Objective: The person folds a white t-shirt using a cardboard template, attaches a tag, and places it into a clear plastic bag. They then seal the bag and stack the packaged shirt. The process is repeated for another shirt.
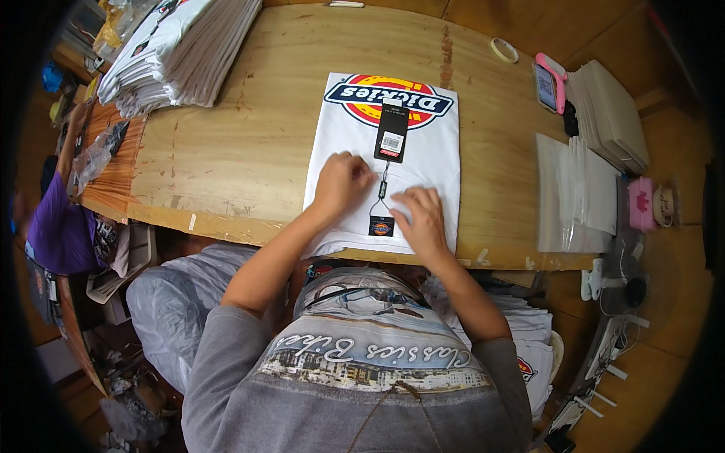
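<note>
A folded white T-shirt (445,170) lies flat on the wooden table at its near edge, with a colourful printed logo at its far end. On it rests a black hang tag (391,132) with a white barcode sticker. A dark cord (383,189) runs from the tag to the black neck label (381,226). Left of the cord, my left hand (342,183) is closed with curled fingers over the shirt; what they hold, if anything, is hidden. My right hand (423,220) is open just right of the cord and label, thumb and fingers apart.
A tall stack of folded white shirts (192,60) stands at the far left. Along the right lie clear plastic bags (566,204), pale boards (608,113), a phone (545,87) in a pink holder and a tape roll (504,50). Someone in purple (64,226) is beyond the left edge.
</note>
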A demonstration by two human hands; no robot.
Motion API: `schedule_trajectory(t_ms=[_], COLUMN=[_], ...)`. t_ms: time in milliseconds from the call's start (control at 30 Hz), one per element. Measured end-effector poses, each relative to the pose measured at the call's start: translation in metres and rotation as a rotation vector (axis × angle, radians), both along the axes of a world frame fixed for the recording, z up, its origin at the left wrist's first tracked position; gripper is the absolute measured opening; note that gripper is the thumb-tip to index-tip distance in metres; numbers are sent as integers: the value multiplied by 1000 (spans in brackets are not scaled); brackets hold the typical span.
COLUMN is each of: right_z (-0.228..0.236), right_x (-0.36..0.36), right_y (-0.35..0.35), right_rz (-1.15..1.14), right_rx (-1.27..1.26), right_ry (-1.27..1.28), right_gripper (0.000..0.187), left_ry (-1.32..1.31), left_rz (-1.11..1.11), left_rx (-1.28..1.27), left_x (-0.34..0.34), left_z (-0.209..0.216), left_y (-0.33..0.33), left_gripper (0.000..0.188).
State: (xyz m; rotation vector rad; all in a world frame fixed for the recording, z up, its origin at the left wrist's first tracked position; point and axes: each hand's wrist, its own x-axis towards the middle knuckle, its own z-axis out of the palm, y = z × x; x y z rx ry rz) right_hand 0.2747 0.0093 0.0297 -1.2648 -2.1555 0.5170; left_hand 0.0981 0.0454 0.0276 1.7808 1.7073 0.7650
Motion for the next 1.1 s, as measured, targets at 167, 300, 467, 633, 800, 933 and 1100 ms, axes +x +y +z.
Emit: schedule_trajectory(t_ms=[167, 300, 467, 633, 800, 933, 1100], right_z=[0, -3, -5, -6, -4, -4, -3], right_x=[-5, -6, -5, -3, -2, -2, -2], right_y=[32, 40, 43, 47, 48, 47, 47], right_rz=[-15, 21, 35, 79, 112, 109, 106], right_rx=[-126, -161, -185, -156, -146, -141, -148], right_ry=[-98, -129, -130, -164, -180, -179, -185], right_gripper=[33, 34, 34, 33, 31, 31, 30], left_ry=[71, 76, 60, 69, 93, 96, 99], left_rz=[-12, 4, 7, 3, 0, -7, -12], left_rx=[140, 157, 145, 141, 169, 165, 191], left_x=[8, 8, 8, 8, 9, 9, 9], left_z=[-6, -8, -10, -11, -13, -14, -12], left_y=[-14, -15, -15, -15, -15, -15, -14], left_gripper=[26, 29, 30, 31, 33, 34, 32])
